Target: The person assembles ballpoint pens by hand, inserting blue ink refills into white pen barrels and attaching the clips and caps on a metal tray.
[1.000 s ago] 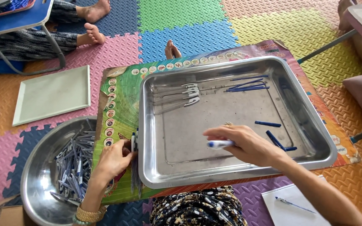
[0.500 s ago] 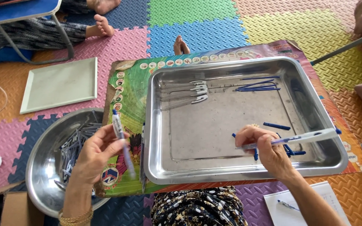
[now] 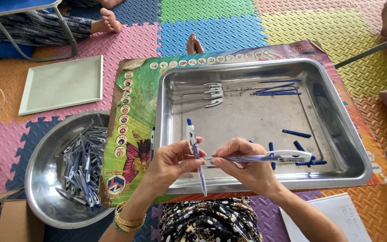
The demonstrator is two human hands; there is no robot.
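Green printed poster [image 3: 135, 96] w/ row of round colour badges lies under steel tray [image 3: 359, 157], red-orange edge at right. Brown cardboard box [image 3: 10, 219] at bottom-left corner.

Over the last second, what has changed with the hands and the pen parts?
The left hand left the round bowl holding a pen piece and came to the middle. The right hand lifted a clear pen barrel off the steel tray and brought it to meet the left. Tray, bowl and sorted parts stayed put.
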